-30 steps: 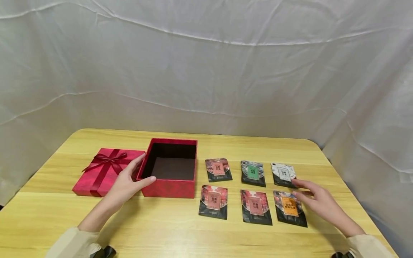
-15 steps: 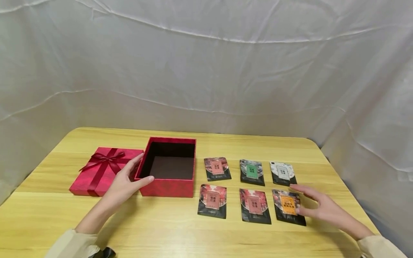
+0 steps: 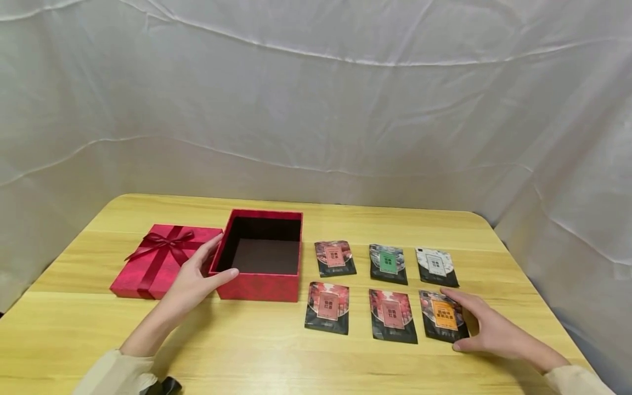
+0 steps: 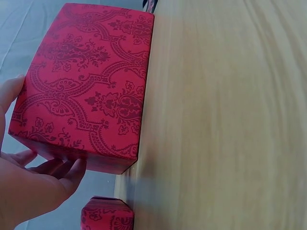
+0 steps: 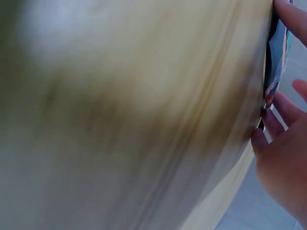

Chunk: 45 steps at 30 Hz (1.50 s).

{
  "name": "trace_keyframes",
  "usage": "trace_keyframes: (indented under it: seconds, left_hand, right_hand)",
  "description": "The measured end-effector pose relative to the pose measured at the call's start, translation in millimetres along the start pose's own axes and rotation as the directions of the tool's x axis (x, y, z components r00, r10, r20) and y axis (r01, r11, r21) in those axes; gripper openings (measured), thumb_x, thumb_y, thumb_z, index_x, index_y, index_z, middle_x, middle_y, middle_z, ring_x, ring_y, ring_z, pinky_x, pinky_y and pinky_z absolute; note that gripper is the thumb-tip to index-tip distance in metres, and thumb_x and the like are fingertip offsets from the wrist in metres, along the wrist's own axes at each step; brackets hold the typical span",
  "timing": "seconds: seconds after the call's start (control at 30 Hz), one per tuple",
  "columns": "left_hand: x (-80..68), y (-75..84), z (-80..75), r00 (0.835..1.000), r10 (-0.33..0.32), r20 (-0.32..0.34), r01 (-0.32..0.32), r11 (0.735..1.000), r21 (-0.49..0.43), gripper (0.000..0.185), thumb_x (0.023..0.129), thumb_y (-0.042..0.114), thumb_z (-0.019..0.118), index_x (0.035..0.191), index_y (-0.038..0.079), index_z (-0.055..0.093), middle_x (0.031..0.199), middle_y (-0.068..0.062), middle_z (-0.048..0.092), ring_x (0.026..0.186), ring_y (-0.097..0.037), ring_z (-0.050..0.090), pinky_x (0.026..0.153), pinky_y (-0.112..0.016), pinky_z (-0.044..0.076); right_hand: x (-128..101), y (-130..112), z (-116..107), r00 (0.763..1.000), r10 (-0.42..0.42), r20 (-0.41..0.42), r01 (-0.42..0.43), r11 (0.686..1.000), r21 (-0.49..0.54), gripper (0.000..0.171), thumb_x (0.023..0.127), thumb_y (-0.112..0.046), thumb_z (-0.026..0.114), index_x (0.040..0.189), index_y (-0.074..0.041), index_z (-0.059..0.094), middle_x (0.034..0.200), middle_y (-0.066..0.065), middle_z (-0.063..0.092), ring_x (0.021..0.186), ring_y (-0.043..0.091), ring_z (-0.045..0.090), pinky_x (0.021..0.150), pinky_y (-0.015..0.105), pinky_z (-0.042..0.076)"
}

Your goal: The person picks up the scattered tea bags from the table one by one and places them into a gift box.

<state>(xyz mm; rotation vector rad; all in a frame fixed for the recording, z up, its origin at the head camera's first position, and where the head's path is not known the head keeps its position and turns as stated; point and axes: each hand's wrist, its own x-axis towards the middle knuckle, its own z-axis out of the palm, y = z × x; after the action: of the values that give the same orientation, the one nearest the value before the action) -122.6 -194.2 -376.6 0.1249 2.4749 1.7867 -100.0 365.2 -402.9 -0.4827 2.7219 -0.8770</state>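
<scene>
Both hands at edges: left hand (image 3: 190,282) on box (image 3: 260,285), right hand (image 3: 486,329) beside orange packet (image 3: 444,318).

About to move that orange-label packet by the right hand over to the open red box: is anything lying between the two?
Yes. Between the orange-label packet and the red box two red-label packets lie flat on the table. The right hand touches the packet's right edge; nothing is between them. The left hand holds the box's near-left corner.

The print on the six packets beside the red box (image 3: 259,257) is too small to be read. The right wrist view is heavily blurred; only an edge of the orange-labelled packet (image 5: 274,72) is seen, so any contact by the fingers (image 5: 271,122) cannot be judged.
</scene>
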Motion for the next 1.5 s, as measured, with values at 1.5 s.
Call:
trace_keyframes:
  seconds: [1.5]
  left_hand:
    - [-0.5, -5.6, 1.5, 1.000, 0.014, -0.001, -0.014, 0.999, -0.033, 0.083, 0.091, 0.025, 0.069, 0.156, 0.020, 0.019, 0.152, -0.013, 0.031, 0.134, -0.032, 0.036, 0.093, -0.021, 0.040]
  right_hand:
    - [12.9, -29.1, -6.3, 0.960, -0.203, -0.192, 0.151, 0.956, -0.252, 0.089, 0.068, -0.029, 0.085, 0.140, 0.003, 0.043, 0.131, 0.025, 0.046, 0.113, 0.041, 0.044, 0.078, 0.071, 0.040]
